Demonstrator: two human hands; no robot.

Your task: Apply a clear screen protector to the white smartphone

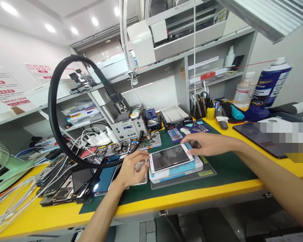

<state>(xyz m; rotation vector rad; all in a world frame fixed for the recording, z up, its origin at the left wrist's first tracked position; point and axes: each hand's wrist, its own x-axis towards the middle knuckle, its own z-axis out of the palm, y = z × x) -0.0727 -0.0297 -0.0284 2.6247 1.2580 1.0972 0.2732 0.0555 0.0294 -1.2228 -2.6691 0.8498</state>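
A white-framed smartphone [169,157] with a dark screen lies face up, slightly tilted, over a blue-and-white pad or box [178,173]. At its left end, my left hand [134,168] has its bent fingers and thumb against the edge. My right hand [204,144] grips the opposite end, with the thumb near the front corner and the fingers behind; a bluish item shows beneath that hand. Under the pad is a grey perforated mat [209,169] on the green work mat [232,168]. Partly behind my left hand lies another light-coloured phone [142,178].
Stacked phones and parts [75,181] fill the left, beside white cables [12,205]. A thick black hose [53,101] arches from the rework station [128,129]. At right lie a large dark phone [260,139] and a spray can [271,82]. The yellow bench edge [192,193] runs in front.
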